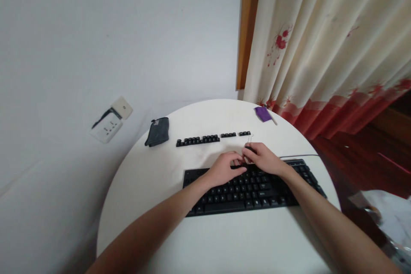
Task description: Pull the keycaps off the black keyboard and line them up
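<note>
At nine o'clock in the view, a white socket [108, 127] sits on the wall. On the round white table [138, 192], a dark pouch [158, 132] lies at ten o'clock, and a broken row of loose black keys [197, 140] stretches across twelve o'clock. A left hand [224, 169] bends over the top edge of a black keyboard [231, 199], which lies from the table's middle towards three o'clock; whether its grip grasps anything, I cannot tell. Just beside it, the right hand's [265, 158] grip pinches a small wire tool [251, 150], its thin loops pointing to twelve. A purple cloth [263, 114] lies at one o'clock, a thin cable [298, 155] at two. Beyond hangs a cream and red curtain [308, 51].
</note>
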Motion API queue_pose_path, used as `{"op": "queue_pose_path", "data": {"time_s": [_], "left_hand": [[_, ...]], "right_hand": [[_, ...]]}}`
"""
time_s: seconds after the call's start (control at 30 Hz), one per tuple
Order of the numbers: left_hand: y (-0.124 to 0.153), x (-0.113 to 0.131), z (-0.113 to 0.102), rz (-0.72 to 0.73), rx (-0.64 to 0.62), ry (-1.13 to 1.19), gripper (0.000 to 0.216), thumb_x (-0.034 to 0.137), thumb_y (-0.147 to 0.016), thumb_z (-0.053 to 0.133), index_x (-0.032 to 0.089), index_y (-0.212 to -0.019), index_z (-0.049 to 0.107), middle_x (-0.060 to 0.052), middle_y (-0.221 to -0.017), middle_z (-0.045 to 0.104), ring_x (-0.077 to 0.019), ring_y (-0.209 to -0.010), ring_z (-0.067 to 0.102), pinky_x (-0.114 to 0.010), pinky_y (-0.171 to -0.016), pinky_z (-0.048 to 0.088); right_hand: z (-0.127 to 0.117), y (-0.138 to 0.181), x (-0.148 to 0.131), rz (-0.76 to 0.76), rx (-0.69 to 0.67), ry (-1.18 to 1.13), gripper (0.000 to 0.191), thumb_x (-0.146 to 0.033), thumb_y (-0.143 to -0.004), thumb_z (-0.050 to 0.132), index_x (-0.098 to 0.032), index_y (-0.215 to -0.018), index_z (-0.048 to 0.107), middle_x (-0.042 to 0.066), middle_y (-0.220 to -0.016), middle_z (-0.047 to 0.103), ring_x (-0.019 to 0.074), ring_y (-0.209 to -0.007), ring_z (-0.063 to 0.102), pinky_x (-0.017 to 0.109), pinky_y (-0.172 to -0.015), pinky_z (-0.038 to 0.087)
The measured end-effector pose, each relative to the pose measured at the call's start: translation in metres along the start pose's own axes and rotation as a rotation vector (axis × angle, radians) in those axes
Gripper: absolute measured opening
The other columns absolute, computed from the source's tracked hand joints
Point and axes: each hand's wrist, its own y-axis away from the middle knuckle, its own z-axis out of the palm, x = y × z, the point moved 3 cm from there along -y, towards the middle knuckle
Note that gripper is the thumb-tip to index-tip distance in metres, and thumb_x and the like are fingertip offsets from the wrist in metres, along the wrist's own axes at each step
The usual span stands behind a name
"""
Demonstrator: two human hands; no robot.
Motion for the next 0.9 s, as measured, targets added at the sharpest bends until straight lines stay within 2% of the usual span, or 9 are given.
{"op": "queue_pose_path", "data": {"time_s": [0.07, 0.17, 0.33, 0.57, 0.73, 0.9], "left_hand": [[-0.001, 0.0, -0.003, -0.029, 0.091, 0.0, 0.017, 0.022, -0.082, 0.069, 0.017, -0.098, 0.069, -0.003, -0.094, 0.071, -0.0152, -0.081, 0.062, -0.029, -0.078, 0.05], [0.0, 0.001, -0.007, -0.049, 0.182, -0.039, 0.023, 0.021, -0.082, 0.07, 0.02, -0.105, 0.069, -0.003, -0.098, 0.071, -0.016, -0.084, 0.061, -0.03, -0.079, 0.05], [0.003, 0.007, -0.01, 0.05, 0.227, -0.167, 0.025, 0.018, -0.082, 0.069, 0.023, -0.106, 0.065, -0.003, -0.103, 0.07, -0.02, -0.096, 0.059, -0.035, -0.088, 0.049], [0.005, 0.013, -0.007, 0.206, 0.141, -0.337, 0.021, 0.016, -0.089, 0.06, 0.024, -0.108, 0.065, -0.004, -0.109, 0.067, -0.0216, -0.105, 0.057, -0.041, -0.098, 0.045], [0.007, 0.013, -0.006, 0.216, 0.125, -0.467, 0.015, 0.019, -0.089, 0.062, 0.023, -0.102, 0.068, -0.005, -0.108, 0.063, -0.0226, -0.104, 0.054, -0.04, -0.095, 0.046], [0.009, 0.015, -0.005, 0.212, 0.107, -0.486, 0.012, 0.02, -0.087, 0.065, 0.022, -0.098, 0.068, -0.005, -0.106, 0.061, -0.0222, -0.104, 0.053, -0.039, -0.094, 0.046]], "right_hand": [[-0.003, -0.002, 0.005, 0.018, 0.047, -0.042, 0.039, -0.044, -0.098, 0.045, -0.017, -0.075, 0.06, 0.002, -0.069, 0.063, 0.0153, -0.066, 0.058, 0.028, -0.066, 0.044], [-0.003, -0.005, 0.013, 0.072, 0.027, -0.153, 0.044, -0.049, -0.098, 0.043, -0.015, -0.077, 0.063, 0.006, -0.074, 0.068, 0.0163, -0.069, 0.063, 0.027, -0.065, 0.047], [0.0, -0.006, 0.019, 0.171, 0.008, -0.314, 0.045, -0.056, -0.094, 0.047, -0.015, -0.08, 0.06, 0.007, -0.074, 0.071, 0.016, -0.065, 0.068, 0.025, -0.058, 0.05], [0.003, -0.005, 0.019, 0.158, -0.005, -0.294, 0.046, -0.057, -0.094, 0.047, -0.016, -0.077, 0.059, 0.005, -0.069, 0.069, 0.0171, -0.064, 0.068, 0.026, -0.059, 0.052], [0.006, -0.004, 0.015, 0.125, 0.006, -0.153, 0.043, -0.053, -0.095, 0.048, -0.017, -0.074, 0.06, 0.004, -0.065, 0.067, 0.0164, -0.06, 0.064, 0.027, -0.059, 0.05], [0.009, -0.004, 0.012, 0.092, 0.009, -0.084, 0.042, -0.051, -0.096, 0.047, -0.019, -0.071, 0.057, 0.002, -0.062, 0.065, 0.016, -0.057, 0.061, 0.027, -0.058, 0.047]]}}
